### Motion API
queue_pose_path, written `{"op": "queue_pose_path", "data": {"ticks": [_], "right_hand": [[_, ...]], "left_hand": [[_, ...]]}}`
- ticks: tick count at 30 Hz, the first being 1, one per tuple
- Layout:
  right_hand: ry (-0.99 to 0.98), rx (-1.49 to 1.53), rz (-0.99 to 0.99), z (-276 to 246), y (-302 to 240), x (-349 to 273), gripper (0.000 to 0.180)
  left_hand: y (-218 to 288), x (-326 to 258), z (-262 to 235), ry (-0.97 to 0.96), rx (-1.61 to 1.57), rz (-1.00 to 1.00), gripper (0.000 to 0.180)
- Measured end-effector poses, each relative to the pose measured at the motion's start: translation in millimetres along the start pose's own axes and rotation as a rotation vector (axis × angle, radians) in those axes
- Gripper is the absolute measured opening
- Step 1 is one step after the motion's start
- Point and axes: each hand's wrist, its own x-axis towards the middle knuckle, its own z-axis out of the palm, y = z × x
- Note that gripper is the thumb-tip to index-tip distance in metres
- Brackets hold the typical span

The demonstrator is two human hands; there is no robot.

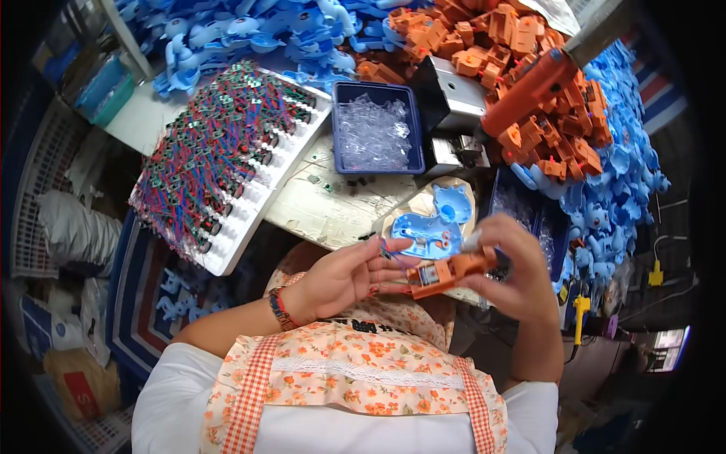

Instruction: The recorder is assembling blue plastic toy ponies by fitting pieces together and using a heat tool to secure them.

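My right hand (514,266) is closed round an orange plastic housing (439,274), its fingers and thumb gripping the right end. Silvery and white parts sit inside the housing's open left side. My left hand (344,278) lies palm up at the housing's left end, fingers stretched out. Thin coloured wires (387,253) run by its fingertips; whether they are pinched there I cannot tell. Just beyond both hands, a blue animal-shaped toy shell half (423,231) rests hollow side up in a pale holder (466,198).
Beyond stands a blue tray (338,163) of clear plastic pieces. On the left, a white foam tray (234,246) carries many wired parts. Piles of blue toy shells (249,34) and orange housings (522,34) cover the back. An orange-handled tool (529,91) hangs at upper right.
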Motion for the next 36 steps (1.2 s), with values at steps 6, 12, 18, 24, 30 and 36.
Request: {"op": "queue_pose_path", "data": {"ticks": [6,12,18,24,30,36], "right_hand": [[0.200,-0.124,0.005,49.9,23.7,-43.1,0.044],[0.290,-0.021,0.017,87.9,58.7,-76.3,0.045],[0.310,-0.215,-0.077,55.8,43.5,-53.3,0.040],[0.469,-0.114,-0.157,29.9,38.9,17.2,0.029],[0.334,0.173,0.017,47.9,45.1,42.0,0.022],[0.389,0.646,0.250,68.0,64.7,29.9,0.018]], "left_hand": [[13.1,6.9,-16.9,0.123,0.320,0.317,0.048],[30.4,13.1,3.7,0.160,0.623,0.437,0.041],[33.1,28.0,16.9,0.171,0.679,0.441,0.031],[30.6,34.7,14.2,0.180,0.787,0.455,0.025],[22.6,40.0,14.7,0.164,0.747,0.500,0.024],[28.7,43.7,12.6,0.178,0.526,0.354,0.023]]}}
